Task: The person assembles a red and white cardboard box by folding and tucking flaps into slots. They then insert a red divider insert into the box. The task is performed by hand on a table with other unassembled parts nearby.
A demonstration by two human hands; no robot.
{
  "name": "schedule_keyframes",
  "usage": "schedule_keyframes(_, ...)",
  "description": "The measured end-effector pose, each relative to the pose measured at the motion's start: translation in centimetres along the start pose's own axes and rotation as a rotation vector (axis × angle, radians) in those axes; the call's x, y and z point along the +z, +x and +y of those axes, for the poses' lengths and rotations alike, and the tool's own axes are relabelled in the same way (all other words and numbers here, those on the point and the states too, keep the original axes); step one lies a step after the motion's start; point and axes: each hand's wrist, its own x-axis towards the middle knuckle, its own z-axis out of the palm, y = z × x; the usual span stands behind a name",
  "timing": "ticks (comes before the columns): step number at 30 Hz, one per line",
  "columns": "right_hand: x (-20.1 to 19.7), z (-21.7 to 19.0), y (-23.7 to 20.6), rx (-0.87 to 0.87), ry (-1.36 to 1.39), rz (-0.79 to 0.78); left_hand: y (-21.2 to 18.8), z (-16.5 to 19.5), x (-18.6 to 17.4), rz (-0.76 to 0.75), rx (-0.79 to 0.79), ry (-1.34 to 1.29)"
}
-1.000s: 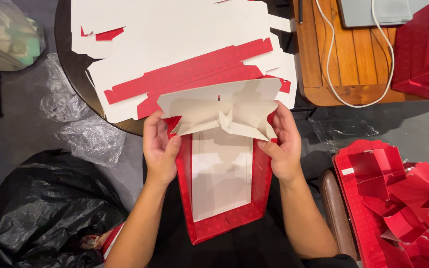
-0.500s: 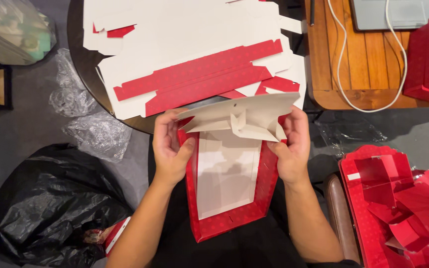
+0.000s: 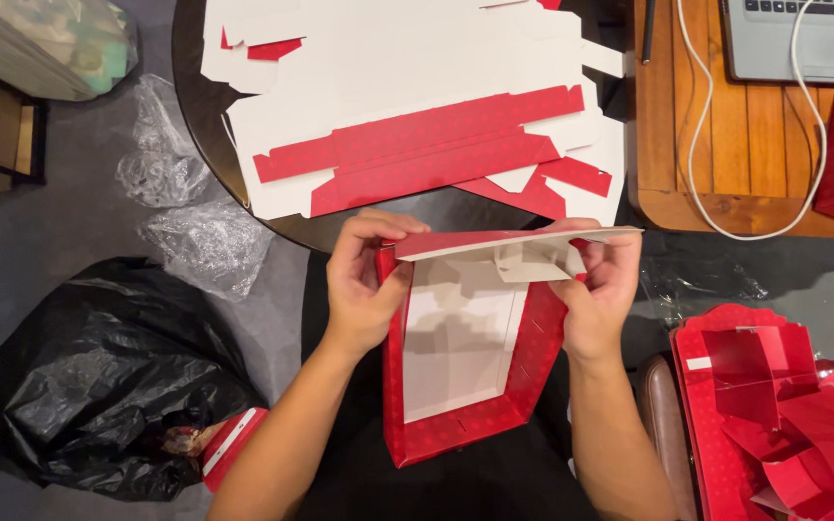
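Red box (image 3: 465, 357), centre frame, held in both hands: end flap now folded nearly flat.
Compared with a second ago, the white-lined flap (image 3: 523, 246) has dropped over the open end. Left hand (image 3: 364, 280) and right hand (image 3: 600, 289) grip opposite walls, fingers pinching the flap's corners; flat blanks (image 3: 407, 116) lie above.

Beside the round table (image 3: 195, 145): one red box (image 3: 465, 367), two hands, left (image 3: 364, 280) and right (image 3: 600, 289), one black bag (image 3: 89, 386), two plastic wraps (image 3: 185, 212), one laptop (image 3: 803, 39), one white cable (image 3: 707, 145).
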Motion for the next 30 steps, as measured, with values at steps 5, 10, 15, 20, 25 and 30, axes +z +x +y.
schedule_keyframes(5, -0.3, 0.0, -0.3, 0.045, -0.03, 0.08, -0.5, 0.2, 0.2, 0.04, -0.148, 0.096)
schedule_keyframes(10, -0.1, 0.5, -0.7, -0.011, -0.026, 0.043, -0.4, -0.3, -0.6, 0.038, -0.148, 0.101)
schedule_keyframes(15, 1.2, 0.1, -1.1, 0.002, -0.07, -0.002, -0.4, -0.6, -1.4, 0.033, -0.078, -0.012)
schedule_keyframes(20, 2.3, -0.8, -0.8, 0.011, -0.016, -0.08, -0.7, -0.5, -1.8, 0.076, -0.184, -0.213)
schedule_keyframes(25, 2.5, -0.7, -1.2, 0.065, -0.013, -0.062, -1.2, -0.8, -2.5, 0.109, -0.195, -0.11)
schedule_keyframes(30, 2.1, -0.7, -1.7, 0.139, -0.038, -0.047, -1.6, -1.4, -3.0, 0.142, -0.205, -0.042)
